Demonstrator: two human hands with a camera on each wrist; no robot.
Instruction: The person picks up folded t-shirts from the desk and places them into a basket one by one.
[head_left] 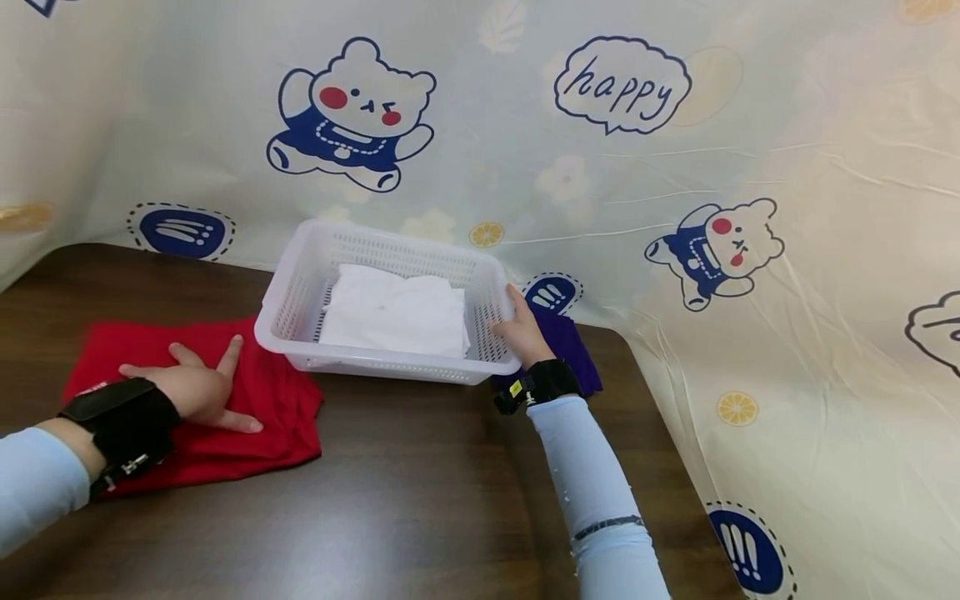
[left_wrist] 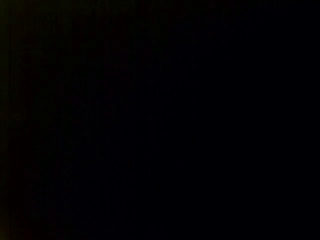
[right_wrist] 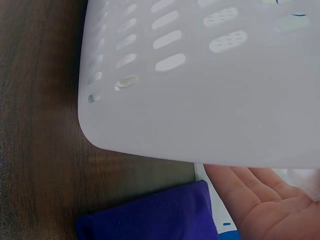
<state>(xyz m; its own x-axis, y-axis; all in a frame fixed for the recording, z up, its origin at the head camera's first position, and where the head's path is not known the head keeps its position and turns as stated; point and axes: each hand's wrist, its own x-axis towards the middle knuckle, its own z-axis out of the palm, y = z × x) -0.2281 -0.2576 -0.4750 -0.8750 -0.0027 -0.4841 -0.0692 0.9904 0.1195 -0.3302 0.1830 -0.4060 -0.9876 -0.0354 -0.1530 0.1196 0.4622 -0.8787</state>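
My left hand (head_left: 197, 389) lies palm down with spread fingers on a folded red cloth (head_left: 277, 417), at the left of the table. A white plastic basket (head_left: 390, 364) with slotted walls stands toward the back, and folded white cloth (head_left: 390, 315) lies inside it. At the basket's right end, my right hand (head_left: 522, 331) grips the wall, the thumb over the rim. In the right wrist view the fingers pass out of sight by the basket's edge. A folded purple cloth (right_wrist: 150, 215) is beside the basket, partly covered by the right wrist in the head view. The left wrist view is black.
The dark wooden table (head_left: 405, 483) carries everything. Behind it and along its right side hangs a pale curtain-like sheet (head_left: 487, 108) printed with bears and words, close to the basket's far side.
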